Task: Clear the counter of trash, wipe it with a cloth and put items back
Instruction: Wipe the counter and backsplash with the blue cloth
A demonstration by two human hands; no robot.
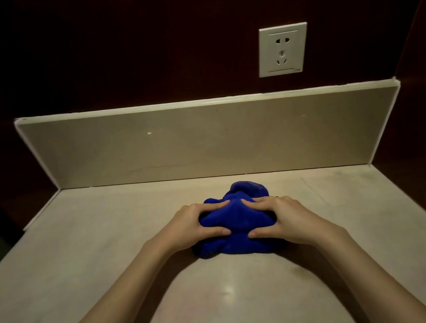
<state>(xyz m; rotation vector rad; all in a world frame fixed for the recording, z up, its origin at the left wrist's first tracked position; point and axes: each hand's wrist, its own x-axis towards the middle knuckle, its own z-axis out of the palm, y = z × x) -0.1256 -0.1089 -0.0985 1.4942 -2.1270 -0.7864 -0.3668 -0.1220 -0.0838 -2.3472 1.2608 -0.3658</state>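
From my feed, the biggest thing is the dark brown wood-panel wall (136, 41) filling the top of the view. Below it I see the pale beige stone desk (89, 259), a smooth slab with a soft glare patch near its front edge, and a matching beige stone backsplash (177, 144) standing upright along its rear, trimmed with a white strip on top and at both ends.

Two bare forearms reach in from the bottom of the view and meet at the middle of the desk. There lies the bunched deep-blue terry cloth (237, 220), crumpled into a lump, resting on the desk surface a little short of the backsplash and slightly right of centre.

My left hand (199, 224) grips the cloth's left side, fingers curled over the top and thumb pressed into the near fold. My right hand (281, 216) grips the right side the same way, thumb tip nearly facing the other thumb.

Smallest, a white rectangular wall socket (283, 49) sits on the wall above the backsplash, to the right.
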